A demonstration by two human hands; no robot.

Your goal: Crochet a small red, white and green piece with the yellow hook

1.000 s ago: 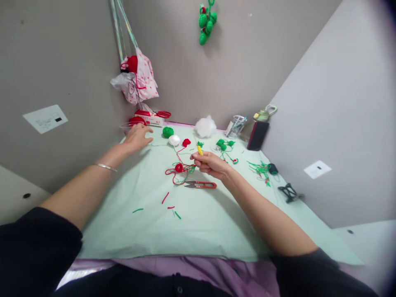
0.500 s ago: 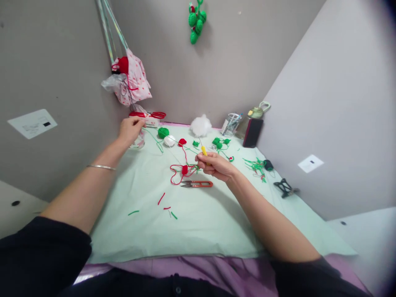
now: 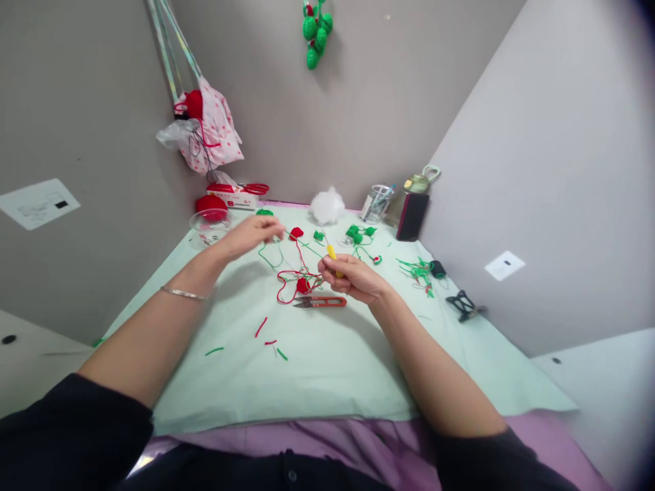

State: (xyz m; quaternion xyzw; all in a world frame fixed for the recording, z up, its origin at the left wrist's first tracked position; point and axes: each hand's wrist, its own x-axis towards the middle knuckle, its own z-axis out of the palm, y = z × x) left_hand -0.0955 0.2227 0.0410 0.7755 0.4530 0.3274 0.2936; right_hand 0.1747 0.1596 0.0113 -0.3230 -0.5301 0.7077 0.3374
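Note:
My right hand is closed round a crochet hook with a yellow handle, its thin tip pointing up and away. Green yarn stretches from there to my left hand, whose fingers are pinched together on the strand above the table. A small red ball of yarn with loose red loops lies just left of my right hand. Below it are orange thread snips, blades to the left. Another red ball and a green ball, partly hidden by my left hand, sit farther back.
White stuffing, a cup of pens, a bottle and a dark phone stand at the back. Green crocheted pieces lie nearer. At right is a black stand; at left, a clear bowl. Yarn scraps lie in front.
My left hand has moved right and toward my right hand, shortening the green strand between them. The bowl and a large red ball behind it now show. The view has shifted slightly.

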